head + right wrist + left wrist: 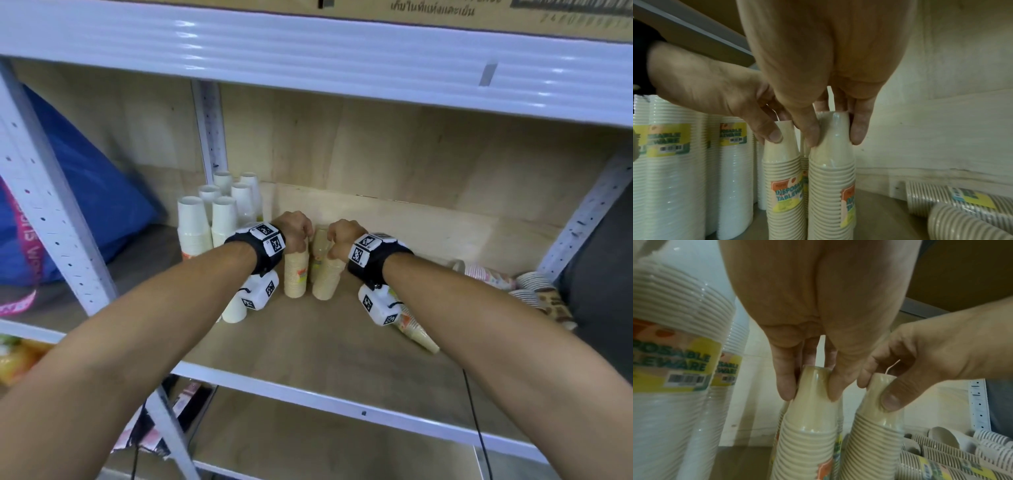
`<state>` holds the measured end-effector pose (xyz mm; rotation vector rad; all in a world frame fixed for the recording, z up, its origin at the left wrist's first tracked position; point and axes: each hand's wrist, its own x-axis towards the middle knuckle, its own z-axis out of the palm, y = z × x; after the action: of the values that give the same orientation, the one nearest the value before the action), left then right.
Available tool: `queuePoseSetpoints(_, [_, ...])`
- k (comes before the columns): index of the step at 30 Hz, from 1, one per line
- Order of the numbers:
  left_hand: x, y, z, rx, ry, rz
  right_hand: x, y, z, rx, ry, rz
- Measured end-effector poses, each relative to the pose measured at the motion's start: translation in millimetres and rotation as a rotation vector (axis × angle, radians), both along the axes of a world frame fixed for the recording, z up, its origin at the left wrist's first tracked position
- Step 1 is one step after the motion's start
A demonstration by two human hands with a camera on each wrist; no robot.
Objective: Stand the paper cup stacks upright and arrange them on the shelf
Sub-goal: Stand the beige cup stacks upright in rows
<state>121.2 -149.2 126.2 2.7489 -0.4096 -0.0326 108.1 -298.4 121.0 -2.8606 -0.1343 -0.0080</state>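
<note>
Two beige paper cup stacks stand upright side by side on the wooden shelf board (318, 346). My left hand (298, 229) pinches the top of the left beige stack (295, 274) (807, 431) from above. My right hand (337, 238) grips the top of the right beige stack (327, 279) (830, 186) the same way. In the left wrist view my left hand (810, 386) holds its stack between thumb and fingers. In the right wrist view my right hand (835, 134) does likewise. A third beige stack (320, 240) stands just behind, partly hidden.
Several white cup stacks (191, 222) (674, 162) stand upright at the back left, one more white stack (234, 310) below my left wrist. Striped and patterned stacks (486, 275) (962, 203) lie on their sides at the right. A blue bag (85, 192) fills the left bay.
</note>
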Motion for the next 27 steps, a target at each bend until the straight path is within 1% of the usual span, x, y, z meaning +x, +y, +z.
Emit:
queuePoseSetpoints(10, [1.2, 2.8, -13.8, 0.004, 0.028, -0.015, 16.1, 10.0, -14.9, 0.015, 0.046, 0.092])
queuePoseSetpoints(14, [2.9, 2.9, -10.9, -0.033, 0.008, 0.034, 19.4, 10.2, -14.7, 0.050, 0.052, 0.123])
queuePoseSetpoints(19, [3.6, 4.8, -9.1, -0.047, -0.016, 0.125, 24.0, 11.8, -13.9, 0.063, 0.064, 0.123])
queuePoseSetpoints(24, [2.7, 2.8, -9.6, -0.001, -0.010, 0.073, 27.1, 13.3, -18.7, 0.043, 0.026, 0.102])
queuePoseSetpoints(27, [2.8, 2.5, -8.3, -0.038, -0.010, 0.100, 27.2, 11.9, -19.1, 0.044, 0.017, 0.091])
